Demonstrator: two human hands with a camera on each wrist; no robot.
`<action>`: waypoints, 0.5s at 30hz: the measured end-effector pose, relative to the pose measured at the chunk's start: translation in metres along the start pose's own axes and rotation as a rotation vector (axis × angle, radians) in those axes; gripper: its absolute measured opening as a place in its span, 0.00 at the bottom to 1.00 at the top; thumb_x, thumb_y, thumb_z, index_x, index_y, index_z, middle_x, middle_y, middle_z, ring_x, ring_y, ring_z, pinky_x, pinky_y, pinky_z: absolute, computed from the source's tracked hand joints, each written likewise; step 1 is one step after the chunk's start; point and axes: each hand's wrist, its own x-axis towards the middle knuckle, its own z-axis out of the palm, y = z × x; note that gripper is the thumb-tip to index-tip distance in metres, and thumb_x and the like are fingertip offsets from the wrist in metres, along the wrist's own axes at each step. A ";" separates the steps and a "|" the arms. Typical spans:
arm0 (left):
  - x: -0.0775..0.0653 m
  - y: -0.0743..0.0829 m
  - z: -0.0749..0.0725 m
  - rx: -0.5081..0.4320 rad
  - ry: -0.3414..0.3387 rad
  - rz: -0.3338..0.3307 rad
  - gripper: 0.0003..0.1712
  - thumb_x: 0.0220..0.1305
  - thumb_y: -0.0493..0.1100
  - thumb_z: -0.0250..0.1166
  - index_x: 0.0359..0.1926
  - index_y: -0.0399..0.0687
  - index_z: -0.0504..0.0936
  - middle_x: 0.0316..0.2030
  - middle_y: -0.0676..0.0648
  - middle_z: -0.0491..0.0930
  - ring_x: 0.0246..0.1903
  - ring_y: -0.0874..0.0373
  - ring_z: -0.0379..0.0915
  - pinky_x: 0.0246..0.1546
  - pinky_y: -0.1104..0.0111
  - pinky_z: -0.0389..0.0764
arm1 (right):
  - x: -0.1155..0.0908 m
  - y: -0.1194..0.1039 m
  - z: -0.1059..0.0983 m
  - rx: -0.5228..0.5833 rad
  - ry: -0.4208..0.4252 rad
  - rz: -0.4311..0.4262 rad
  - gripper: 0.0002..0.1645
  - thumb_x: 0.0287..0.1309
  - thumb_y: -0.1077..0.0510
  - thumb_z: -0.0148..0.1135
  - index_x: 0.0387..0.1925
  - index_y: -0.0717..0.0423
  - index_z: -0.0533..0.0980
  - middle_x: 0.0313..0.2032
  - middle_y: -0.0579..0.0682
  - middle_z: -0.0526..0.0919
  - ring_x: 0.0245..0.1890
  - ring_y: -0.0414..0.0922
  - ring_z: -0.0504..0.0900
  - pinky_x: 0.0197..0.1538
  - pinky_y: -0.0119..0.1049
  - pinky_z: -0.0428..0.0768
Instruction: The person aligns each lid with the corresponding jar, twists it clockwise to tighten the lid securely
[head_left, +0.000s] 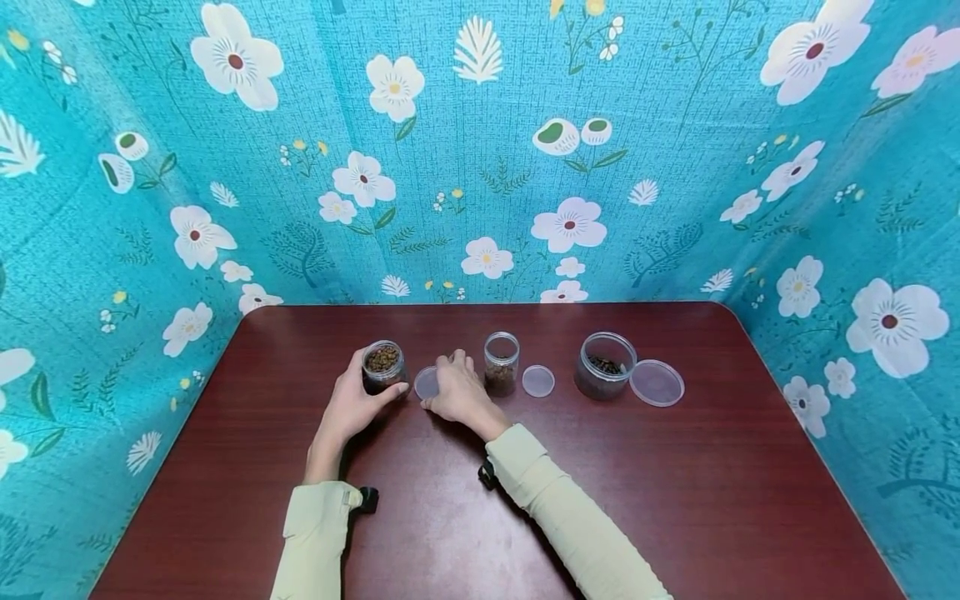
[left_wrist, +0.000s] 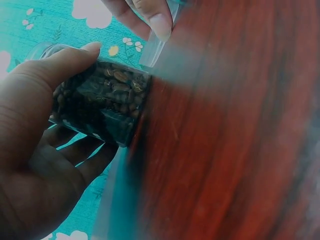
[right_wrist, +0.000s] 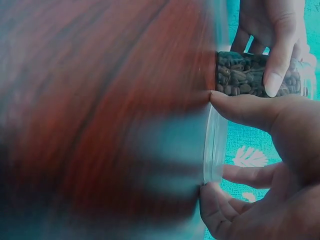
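My left hand (head_left: 351, 407) holds a clear jar (head_left: 383, 382) filled with brown beans, its mouth uncovered. The thumb lies along the near side and the other fingers reach round the far side; in the left wrist view the beans (left_wrist: 117, 92) show through the wall. Just right of that jar, a round clear lid (head_left: 425, 383) lies flat on the table. Over it, my right hand (head_left: 461, 393) spans the lid with thumb and fingers at opposite edges, as the right wrist view shows. Part of the lid (right_wrist: 214, 140) is hidden under this hand in the head view.
Right of my right hand stands a slim open jar (head_left: 501, 371) partly filled with brown contents, a small lid (head_left: 538, 381) beside it. Farther right are a wide open jar (head_left: 602, 382) with dark contents and a large lid (head_left: 657, 383). A flowered blue curtain (head_left: 450, 167) surrounds the table (head_left: 637, 483).
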 end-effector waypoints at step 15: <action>-0.001 0.002 -0.001 -0.011 -0.001 -0.014 0.52 0.61 0.56 0.78 0.79 0.51 0.61 0.67 0.37 0.76 0.66 0.40 0.75 0.67 0.42 0.75 | -0.003 -0.005 0.002 0.024 -0.019 -0.014 0.39 0.51 0.45 0.83 0.57 0.61 0.76 0.62 0.64 0.70 0.61 0.58 0.72 0.64 0.48 0.80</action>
